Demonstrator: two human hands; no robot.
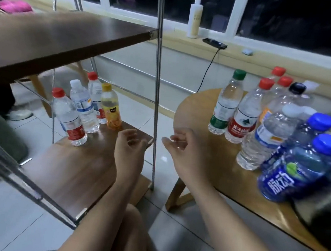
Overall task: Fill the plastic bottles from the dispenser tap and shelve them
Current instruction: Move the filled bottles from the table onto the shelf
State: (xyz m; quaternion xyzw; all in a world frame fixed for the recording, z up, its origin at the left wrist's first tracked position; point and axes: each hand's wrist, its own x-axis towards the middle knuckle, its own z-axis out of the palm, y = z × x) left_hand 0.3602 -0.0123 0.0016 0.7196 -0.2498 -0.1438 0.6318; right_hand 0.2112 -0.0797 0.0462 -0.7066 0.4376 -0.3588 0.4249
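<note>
1. Head view: four small capped plastic bottles (83, 107) stand grouped on the lower dark wood-grain shelf board (71, 167). Three are clear and one is a yellow-capped orange-labelled bottle (110, 108).
2. Clear ribbed bottles (246, 115) and blue-capped blue bottles (298, 168) crowd the round pale wooden table (228, 161); their fill levels are unclear.
3. The left hand (130, 148) and right hand (182, 149) hover between shelf and table, fingers loosely curled, holding nothing.
</note>
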